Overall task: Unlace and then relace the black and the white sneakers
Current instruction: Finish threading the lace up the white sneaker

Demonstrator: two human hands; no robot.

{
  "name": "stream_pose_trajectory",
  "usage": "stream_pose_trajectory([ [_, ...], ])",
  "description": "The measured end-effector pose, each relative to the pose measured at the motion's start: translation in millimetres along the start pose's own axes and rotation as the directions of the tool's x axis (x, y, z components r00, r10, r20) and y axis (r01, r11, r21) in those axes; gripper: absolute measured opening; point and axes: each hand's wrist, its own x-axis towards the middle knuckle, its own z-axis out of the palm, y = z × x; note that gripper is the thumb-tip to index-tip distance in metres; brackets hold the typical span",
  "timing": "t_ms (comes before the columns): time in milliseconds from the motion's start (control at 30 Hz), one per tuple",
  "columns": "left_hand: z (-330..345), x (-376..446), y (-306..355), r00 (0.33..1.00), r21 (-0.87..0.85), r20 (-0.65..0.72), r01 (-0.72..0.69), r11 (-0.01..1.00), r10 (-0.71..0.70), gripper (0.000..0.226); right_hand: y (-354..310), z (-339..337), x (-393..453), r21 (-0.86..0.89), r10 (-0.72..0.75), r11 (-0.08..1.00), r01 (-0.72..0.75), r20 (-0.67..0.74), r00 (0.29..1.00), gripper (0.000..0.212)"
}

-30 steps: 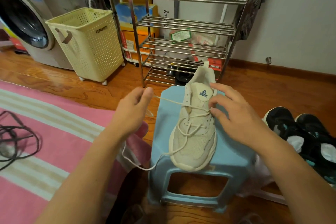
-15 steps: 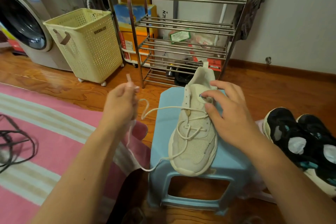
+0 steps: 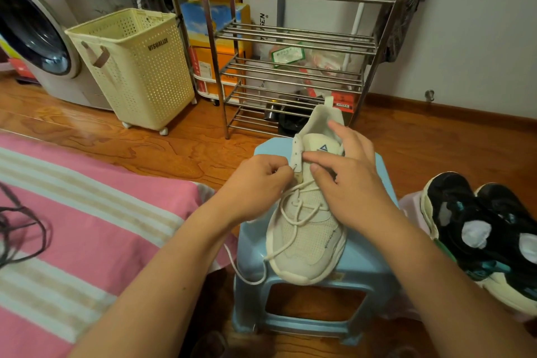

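The white sneaker (image 3: 308, 221) lies on top of a light blue plastic stool (image 3: 363, 267), toe toward the person and heel toward the metal shoe rack (image 3: 290, 38) beyond it. The left hand (image 3: 255, 183) sits just left of the shoe's upper eyelets, its grip curled tight and pinching the white lace (image 3: 290, 212) right at an eyelet on the shoe's left edge. The right hand (image 3: 345, 183) rests over the tongue and the right side of the shoe, touching it; its grip is loosely spread, index finger reaching across toward the left hand's fingertips, the thumb tucked under near the lacing, and whether it pinches any lace cannot be told. Below both hands the lace crosses loosely over the forefoot, and one free end trails off the stool's left edge. To the right of the right hand, well apart, the pair of black sneakers (image 3: 482, 227) sits on the floor beside the stool. Left of the left hand spreads a pink striped cloth (image 3: 87, 212) with a dark cord (image 3: 23, 229) lying on it. Farther off stand a cream laundry basket (image 3: 136, 67) and a washing machine (image 3: 32, 32).
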Motion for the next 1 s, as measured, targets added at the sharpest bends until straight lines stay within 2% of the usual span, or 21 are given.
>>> stream_pose_trajectory([
  [167, -3, 6, -6, 0.998, 0.005, 0.058, -0.012, 1.000, 0.012, 0.035, -3, 1, 2, 0.021, 0.032, 0.999, -0.033, 0.018, 0.999, 0.027],
  [400, -4, 11, -20, 0.983, -0.044, 0.112, -0.138, 0.989, 0.143, 0.033, -5, 2, 5, 0.025, 0.078, 0.996, -0.080, 0.055, 0.995, 0.021],
  [633, 1, 10, -28, 0.981, 0.058, 0.075, -0.182, 0.982, 0.178, 0.032, -7, 1, 7, 0.017, 0.078, 0.997, -0.080, 0.064, 0.995, 0.021],
  [800, 2, 7, -22, 0.960, 0.211, 0.009, -0.274, 0.938, 0.279, 0.038, -7, 0, 8, 0.064, 0.098, 0.993, -0.102, 0.067, 0.993, 0.027],
  [900, 5, 10, -24, 0.963, 0.244, 0.030, -0.267, 0.932, 0.268, 0.027, -9, 3, 7, 0.022, 0.099, 0.995, -0.100, 0.063, 0.993, 0.023],
  [1000, 7, 10, -25, 0.962, 0.247, 0.042, -0.270, 0.930, 0.269, 0.028, -10, 4, 7, 0.003, 0.097, 0.995, -0.097, 0.040, 0.995, 0.019],
])
